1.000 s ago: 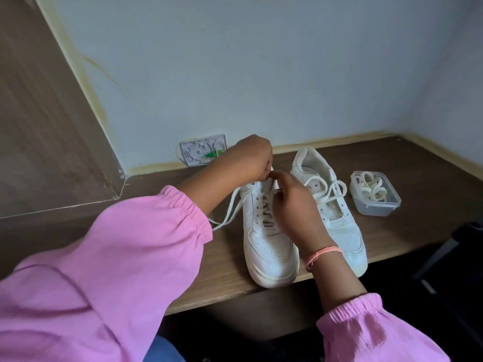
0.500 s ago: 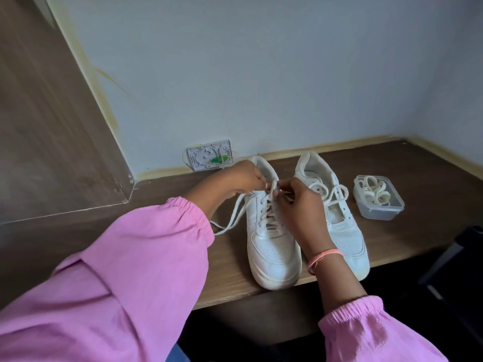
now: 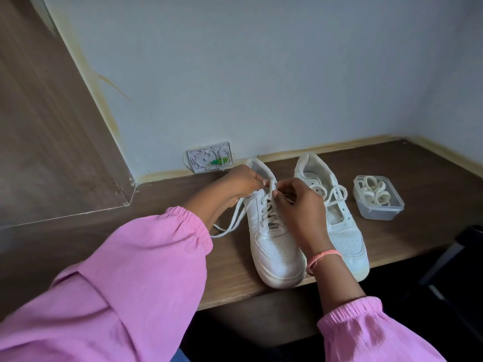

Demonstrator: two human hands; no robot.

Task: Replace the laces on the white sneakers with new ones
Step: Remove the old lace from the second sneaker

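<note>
right sneaker (image 3: 339, 231) partly behind right hand (image 3: 300, 205)

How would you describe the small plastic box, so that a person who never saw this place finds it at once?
Look at the brown wooden shelf under the pale wall. Two white sneakers stand on it; the clear plastic box sits to the right of the right sneaker. It alone is transparent, without a lid, and holds coiled white laces.

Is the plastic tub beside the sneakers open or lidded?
Open: the plastic tub shows no lid, and coiled white laces lie exposed inside it.
</note>
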